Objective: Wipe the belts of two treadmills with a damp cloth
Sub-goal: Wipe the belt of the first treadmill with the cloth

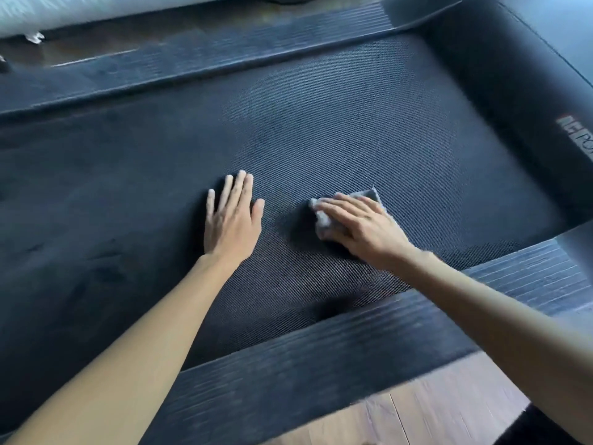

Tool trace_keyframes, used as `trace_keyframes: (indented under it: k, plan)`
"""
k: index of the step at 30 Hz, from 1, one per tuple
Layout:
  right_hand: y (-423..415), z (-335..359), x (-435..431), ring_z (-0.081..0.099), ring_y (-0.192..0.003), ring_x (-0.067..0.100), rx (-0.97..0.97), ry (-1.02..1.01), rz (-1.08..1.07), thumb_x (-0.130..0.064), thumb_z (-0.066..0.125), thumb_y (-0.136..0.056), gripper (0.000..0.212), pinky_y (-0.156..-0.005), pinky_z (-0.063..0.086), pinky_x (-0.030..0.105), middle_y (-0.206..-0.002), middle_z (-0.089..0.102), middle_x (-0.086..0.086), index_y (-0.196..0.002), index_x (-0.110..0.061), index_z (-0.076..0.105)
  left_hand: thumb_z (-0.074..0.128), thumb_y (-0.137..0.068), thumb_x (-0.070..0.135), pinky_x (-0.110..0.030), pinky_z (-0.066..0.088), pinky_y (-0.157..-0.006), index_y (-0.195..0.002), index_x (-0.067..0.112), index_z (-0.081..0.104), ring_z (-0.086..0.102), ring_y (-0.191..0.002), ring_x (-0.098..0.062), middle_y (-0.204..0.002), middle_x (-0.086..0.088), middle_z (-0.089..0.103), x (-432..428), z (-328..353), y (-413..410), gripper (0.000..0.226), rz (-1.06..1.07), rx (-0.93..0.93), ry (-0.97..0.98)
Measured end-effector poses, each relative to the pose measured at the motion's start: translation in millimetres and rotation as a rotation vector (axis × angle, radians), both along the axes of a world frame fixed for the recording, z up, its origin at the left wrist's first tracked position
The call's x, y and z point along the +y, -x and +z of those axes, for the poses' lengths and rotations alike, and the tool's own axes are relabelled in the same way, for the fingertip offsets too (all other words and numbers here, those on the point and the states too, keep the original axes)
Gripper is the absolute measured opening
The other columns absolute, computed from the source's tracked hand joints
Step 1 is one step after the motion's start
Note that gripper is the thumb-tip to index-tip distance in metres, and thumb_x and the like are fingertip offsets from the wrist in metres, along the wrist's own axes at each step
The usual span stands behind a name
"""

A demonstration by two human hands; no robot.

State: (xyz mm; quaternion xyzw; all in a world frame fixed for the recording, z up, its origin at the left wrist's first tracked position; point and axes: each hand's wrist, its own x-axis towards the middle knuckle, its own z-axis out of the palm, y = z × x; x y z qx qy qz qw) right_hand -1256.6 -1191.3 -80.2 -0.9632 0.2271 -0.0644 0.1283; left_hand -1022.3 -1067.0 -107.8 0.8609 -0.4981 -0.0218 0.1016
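Head camera looks down on a dark woven treadmill belt that fills most of the picture, running from the lower left to the upper right. The left hand lies flat on the belt near its middle, palm down, fingers straight and close together with the thumb spread to the side; it holds nothing. Just to its right and apart from it, the right hand presses a small grey cloth onto the belt, fingers stretched out over the cloth rather than curled round it. One corner of the cloth shows beyond the knuckles, and a crumpled edge shows under the fingertips. The cloth sits on the belt's middle strip, nearer the near side rail than the far side rail; both rails are dark and ribbed. The right forearm crosses over the near rail. At the belt's right end rises a smooth black motor cover bearing a small, partly cut-off label. Brown wooden floor shows at the bottom edge, and a pale, blurred object lies along the top left corner.
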Motion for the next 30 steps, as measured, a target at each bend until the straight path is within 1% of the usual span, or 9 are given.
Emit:
trace_keyframes:
  k: [3, 5, 11, 14, 16, 19, 22, 25, 30]
  plan:
    - [-55, -1, -53, 0.035, -0.142, 0.019, -0.002, -0.037, -0.262, -0.064, 0.034, -0.084, 0.071, -0.114, 0.023, 0.036, -0.147, 0.046, -0.007, -0.144, -0.027, 0.044, 0.025, -0.101, 0.045, -0.044, 0.009, -0.119, -0.152, 0.021, 0.023, 0.013, -0.147, -0.012, -0.159, 0.007, 0.018, -1, -2, -1, 0.056, 0.001, -0.020, 0.027]
    - [-77, -6, -46, 0.035, -0.141, 0.018, -0.020, -0.054, -0.350, -0.056, 0.044, -0.088, 0.062, -0.114, 0.024, 0.036, -0.147, 0.046, -0.009, -0.143, -0.030, 0.045, 0.024, -0.100, 0.046, -0.044, 0.011, -0.118, -0.151, 0.021, 0.025, 0.015, -0.147, -0.013, -0.158, 0.006, 0.021, -2, -3, -3, 0.057, 0.007, -0.029, 0.039]
    - [4, -4, 77, 0.033, -0.141, 0.006, -0.075, -0.102, -0.086, -0.048, 0.049, -0.091, 0.052, -0.113, 0.026, 0.031, -0.146, 0.043, -0.022, -0.141, -0.037, 0.044, 0.030, -0.097, 0.046, -0.046, 0.022, -0.114, -0.145, 0.020, 0.038, 0.029, -0.142, -0.017, -0.153, 0.003, 0.035, -4, 0, -6, 0.056, 0.003, -0.020, 0.080]
    - [0, -6, 35, 0.039, -0.138, 0.010, -0.068, -0.092, -0.155, -0.048, 0.052, -0.088, 0.052, -0.111, 0.027, 0.031, -0.143, 0.049, -0.018, -0.139, -0.036, 0.047, 0.035, -0.096, 0.045, -0.045, 0.031, -0.105, -0.136, 0.017, 0.048, 0.041, -0.131, -0.022, -0.141, -0.001, 0.047, -19, 3, -27, 0.051, 0.087, -0.045, 0.125]
    - [-19, -12, -16, 0.041, -0.137, 0.016, -0.057, -0.076, -0.255, -0.047, 0.058, -0.088, 0.053, -0.109, 0.026, 0.034, -0.142, 0.052, -0.013, -0.139, -0.033, 0.049, 0.032, -0.097, 0.047, -0.049, 0.025, -0.110, -0.141, 0.015, 0.041, 0.035, -0.136, -0.026, -0.147, -0.005, 0.041, -30, 2, -44, 0.055, 0.192, -0.028, 0.099]
    - [-57, -17, -87, 0.035, -0.141, 0.020, -0.024, -0.040, -0.423, -0.055, 0.047, -0.089, 0.060, -0.112, 0.023, 0.036, -0.148, 0.045, -0.007, -0.144, -0.032, 0.041, 0.028, -0.099, 0.049, -0.050, 0.012, -0.117, -0.150, 0.015, 0.027, 0.019, -0.145, -0.026, -0.157, -0.006, 0.024, -39, -8, -51, 0.060, 0.250, -0.034, 0.029]
    - [-116, -15, -115, 0.029, -0.144, 0.019, -0.019, -0.020, -0.518, -0.052, 0.045, -0.094, 0.057, -0.114, 0.019, 0.038, -0.151, 0.040, -0.006, -0.146, -0.030, 0.037, 0.025, -0.100, 0.049, -0.051, 0.011, -0.117, -0.151, 0.016, 0.024, 0.017, -0.146, -0.025, -0.158, -0.005, 0.021, -39, -8, -49, 0.061, 0.242, -0.053, 0.016]
    - [-154, -13, -77, 0.031, -0.143, 0.018, -0.037, -0.032, -0.345, -0.049, 0.048, -0.094, 0.056, -0.113, 0.018, 0.034, -0.150, 0.043, -0.007, -0.145, -0.028, 0.041, 0.027, -0.099, 0.049, -0.052, 0.014, -0.116, -0.150, 0.016, 0.026, 0.019, -0.146, -0.025, -0.158, -0.004, 0.022, -39, -7, -52, 0.060, 0.250, -0.058, 0.021]
    - [-85, -6, -24, 0.035, -0.141, 0.014, -0.036, -0.011, 0.061, -0.054, 0.046, -0.093, 0.056, -0.116, 0.024, 0.034, -0.146, 0.046, -0.014, -0.143, -0.030, 0.043, 0.028, -0.099, 0.050, -0.052, 0.017, -0.115, -0.149, 0.016, 0.028, 0.022, -0.145, -0.026, -0.157, -0.005, 0.025, -38, -7, -51, 0.061, 0.242, -0.068, 0.031]
